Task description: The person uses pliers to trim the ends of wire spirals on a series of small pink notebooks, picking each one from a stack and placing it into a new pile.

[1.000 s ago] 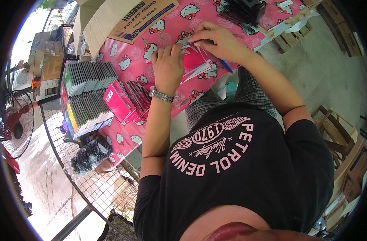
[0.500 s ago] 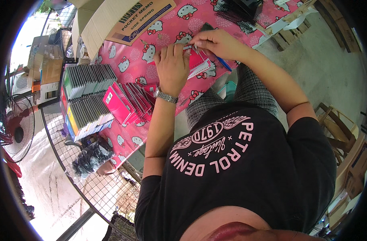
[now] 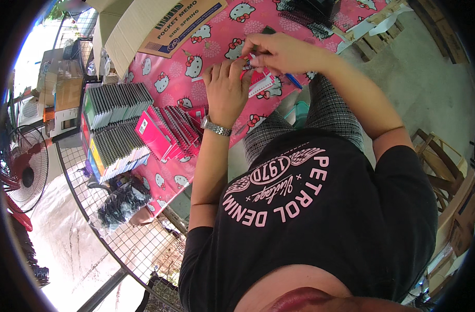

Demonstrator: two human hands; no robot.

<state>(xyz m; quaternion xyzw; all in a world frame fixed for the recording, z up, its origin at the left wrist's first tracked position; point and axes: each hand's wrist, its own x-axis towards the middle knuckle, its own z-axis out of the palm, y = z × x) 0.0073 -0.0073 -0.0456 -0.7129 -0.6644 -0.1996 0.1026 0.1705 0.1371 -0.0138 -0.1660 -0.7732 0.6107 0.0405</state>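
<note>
A pink notebook with a punched white edge lies on the table under my hands, partly covered by them. My left hand, with a metal watch at its wrist, rests on the notebook's left part, fingers bent down and pressed on it. Above its top edge, my right hand has thumb and fingers pinched together close to my left fingertips. What it pinches is too small and hidden to name. A blue pen lies just right of the notebook.
Pink spiral notebooks fan out left of my arm, beside tall stacks of spiral notebooks. A cardboard box stands at the back. Black spiral coils lie at the far right. A fan stands beyond the wire mesh.
My right hand has shifted slightly up and left, its fingers curling closer to my left fingertips. My left hand stays on the notebook, nearly in place.
</note>
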